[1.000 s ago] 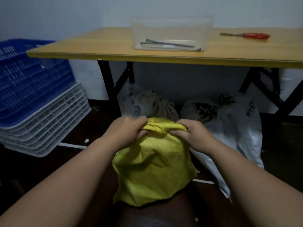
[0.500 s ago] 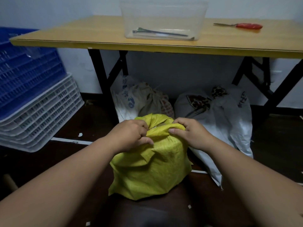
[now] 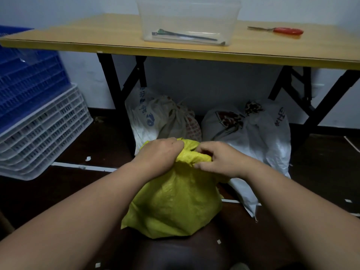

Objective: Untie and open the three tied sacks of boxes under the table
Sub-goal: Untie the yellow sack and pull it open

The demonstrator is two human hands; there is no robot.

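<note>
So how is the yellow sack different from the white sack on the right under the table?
The yellow sack is plain yellow; the white sack has dark printing on it. The yellow sack sits out in front of the table, while the white sack is underneath it. The left hand and right hand both grip the yellow sack's top; nobody touches the white sack, whose top is bunched shut. Both are bulging, woven-looking sacks on the floor.

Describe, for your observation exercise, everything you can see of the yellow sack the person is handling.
The yellow sack looks like coarse woven plastic, creased and bulging, so it seems full. It sits upright on the dark floor in front of the table, ahead of two white sacks. Its top is bunched together. The left hand grips the gathered top from the left; the right hand pinches the folds from the right. Any knot or tie is hidden beneath the fingers.
</note>
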